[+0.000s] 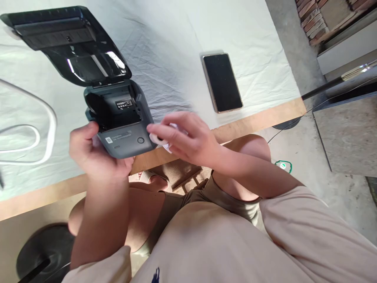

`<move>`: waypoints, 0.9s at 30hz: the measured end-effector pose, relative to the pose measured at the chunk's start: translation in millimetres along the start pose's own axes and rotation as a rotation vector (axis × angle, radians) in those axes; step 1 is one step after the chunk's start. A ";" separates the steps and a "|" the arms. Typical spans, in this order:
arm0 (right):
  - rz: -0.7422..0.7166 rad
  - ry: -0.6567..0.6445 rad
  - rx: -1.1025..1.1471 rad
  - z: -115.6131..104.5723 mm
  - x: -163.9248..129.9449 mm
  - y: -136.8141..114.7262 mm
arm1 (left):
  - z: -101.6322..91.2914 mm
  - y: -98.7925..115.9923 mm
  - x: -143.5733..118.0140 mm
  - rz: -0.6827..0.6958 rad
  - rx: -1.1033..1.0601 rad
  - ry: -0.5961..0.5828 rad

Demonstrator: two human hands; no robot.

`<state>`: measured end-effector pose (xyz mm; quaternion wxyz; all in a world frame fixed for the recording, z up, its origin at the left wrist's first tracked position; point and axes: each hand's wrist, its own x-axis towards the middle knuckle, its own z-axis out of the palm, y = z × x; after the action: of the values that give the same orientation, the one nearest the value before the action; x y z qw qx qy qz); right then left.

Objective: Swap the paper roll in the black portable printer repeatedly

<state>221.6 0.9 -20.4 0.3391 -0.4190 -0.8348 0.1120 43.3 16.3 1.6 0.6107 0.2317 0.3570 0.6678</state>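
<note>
Grey device grasped in left hand, thumb at side; right hand curled inward, fingers pinching white roll.

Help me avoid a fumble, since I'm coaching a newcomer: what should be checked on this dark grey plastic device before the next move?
1. Glossy black hinged lid swung open: ok.
2. Dark grey plastic device supported by the left hand: ok.
3. Small white roll-like item held in the right hand: ok.
4. That item fully visible: not ok; fingers partly cover it.
5. Power off: cannot tell; the round button shows no readable state.
6. Rectangular black-screened phone clear of both hands: ok, lying apart on the white cloth.
</note>
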 end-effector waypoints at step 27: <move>-0.070 -0.023 -0.190 -3.2 66.8 -14.6 | -18.0 -5.9 -11.4 -0.039 0.110 -0.099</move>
<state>186.6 43.4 20.5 0.2918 -0.4187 -0.8596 0.0254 35.4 1.6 -12.9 0.6268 0.2906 0.3671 0.6228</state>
